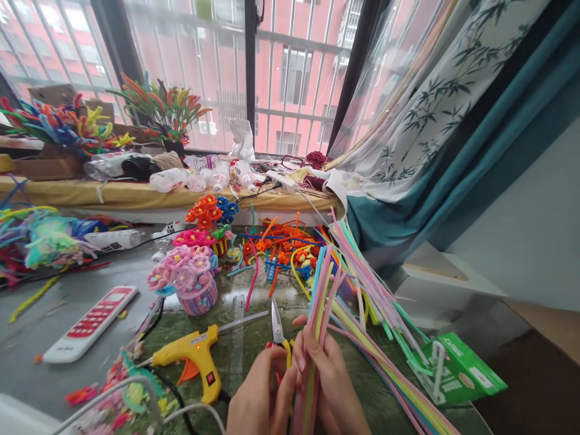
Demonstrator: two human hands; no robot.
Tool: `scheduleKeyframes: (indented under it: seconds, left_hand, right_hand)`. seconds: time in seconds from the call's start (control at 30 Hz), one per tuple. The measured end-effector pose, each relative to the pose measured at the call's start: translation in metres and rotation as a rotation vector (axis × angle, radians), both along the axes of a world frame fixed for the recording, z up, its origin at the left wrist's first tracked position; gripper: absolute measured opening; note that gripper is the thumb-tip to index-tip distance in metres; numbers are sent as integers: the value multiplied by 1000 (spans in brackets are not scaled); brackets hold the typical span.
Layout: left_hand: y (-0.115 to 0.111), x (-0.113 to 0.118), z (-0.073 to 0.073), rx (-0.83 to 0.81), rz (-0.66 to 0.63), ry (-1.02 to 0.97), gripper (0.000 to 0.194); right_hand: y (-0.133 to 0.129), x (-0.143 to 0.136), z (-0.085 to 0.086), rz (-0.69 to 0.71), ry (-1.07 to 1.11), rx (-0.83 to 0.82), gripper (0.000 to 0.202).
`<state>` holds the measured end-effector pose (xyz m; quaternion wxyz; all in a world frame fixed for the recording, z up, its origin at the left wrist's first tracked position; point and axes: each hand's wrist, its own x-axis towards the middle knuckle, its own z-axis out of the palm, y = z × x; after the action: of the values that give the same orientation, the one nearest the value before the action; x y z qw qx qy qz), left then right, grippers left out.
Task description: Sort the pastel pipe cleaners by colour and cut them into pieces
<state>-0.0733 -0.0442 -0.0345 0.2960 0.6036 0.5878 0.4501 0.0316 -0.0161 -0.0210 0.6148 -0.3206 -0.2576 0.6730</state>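
Upright in my right hand (334, 376) is a bundle of pastel pipe cleaners (322, 296), pink, yellow and blue, with the fingers wrapped round it. My left hand (261, 391) is curled against the bundle's left side, its thumb and fingertips pinching there. Just beyond the hands lie scissors (277, 321), blades pointing away, their red and yellow handles partly hidden by my fingers. To the left, a yellow hot glue gun (194, 360) rests on the table with a glue stick in its back end. More long pastel pipe cleaners (376, 347) lie to the right.
A pink flower pot craft (194, 281) stands behind the glue gun, near a white remote (93, 323). Orange pipe-cleaner pieces (285, 238) are scattered at the back. A green box (462, 368) sits at the right edge. Plastic bottles (217, 175) line the windowsill.
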Motion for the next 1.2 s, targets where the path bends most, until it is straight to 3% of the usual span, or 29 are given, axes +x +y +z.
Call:
scheduleKeyframes:
  seconds: [0.17, 0.3, 0.43, 0.67, 0.8, 0.97, 1.2]
  left_hand:
    - [34, 7, 43, -6, -100, 9, 30]
    - [62, 13, 57, 48, -125, 113, 33]
    - [81, 18, 55, 27, -62, 215, 25]
    - [104, 14, 63, 56, 8, 501, 25]
    - [98, 11, 62, 106, 58, 637, 26]
    - [85, 12, 50, 207, 91, 752, 18]
    - [89, 12, 30, 383, 142, 837, 16]
  right_hand:
    - [15, 13, 13, 121, -149, 14, 43]
    - [34, 21, 20, 221, -298, 62, 49]
    - [57, 26, 23, 265, -454, 141, 47]
    - [87, 14, 23, 257, -388, 185, 55]
    - [87, 6, 16, 218, -373, 216, 54]
    - [77, 6, 2, 141, -504, 250, 54]
    - [70, 2, 4, 74, -503, 174, 49]
